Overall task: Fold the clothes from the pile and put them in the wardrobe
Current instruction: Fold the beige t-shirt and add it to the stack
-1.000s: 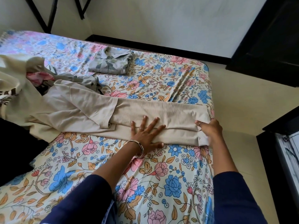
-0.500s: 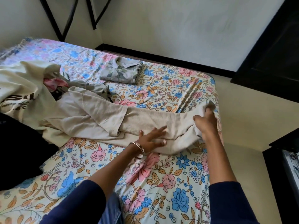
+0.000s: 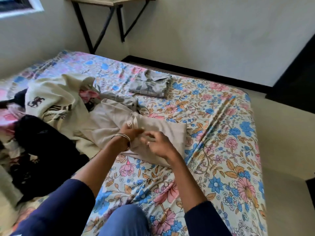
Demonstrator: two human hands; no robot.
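A beige garment [image 3: 167, 133] lies across the middle of the floral bed [image 3: 221, 150], its right end folded back over itself. My left hand [image 3: 130, 134] pinches a folded edge of that garment near its middle. Close beside it, my right hand [image 3: 157, 144] hovers over the folded part with its fingers loosely bent and nothing in them. To the left sits the pile: a cream printed garment [image 3: 51, 99], a black garment [image 3: 44, 147] and grey and pink pieces under them. A folded grey shirt [image 3: 150, 85] rests farther back on the bed.
A dark piece of furniture [image 3: 296, 77] stands at the right past the bed's far corner. A wall shelf on black brackets [image 3: 109, 19] hangs above the bed's head. Pale floor [image 3: 286, 150] runs along the bed's right side.
My right hand carried the garment's right end leftward over the rest, then let it go. My left hand went from lying flat on the cloth to pinching its edge. The view tilted up.
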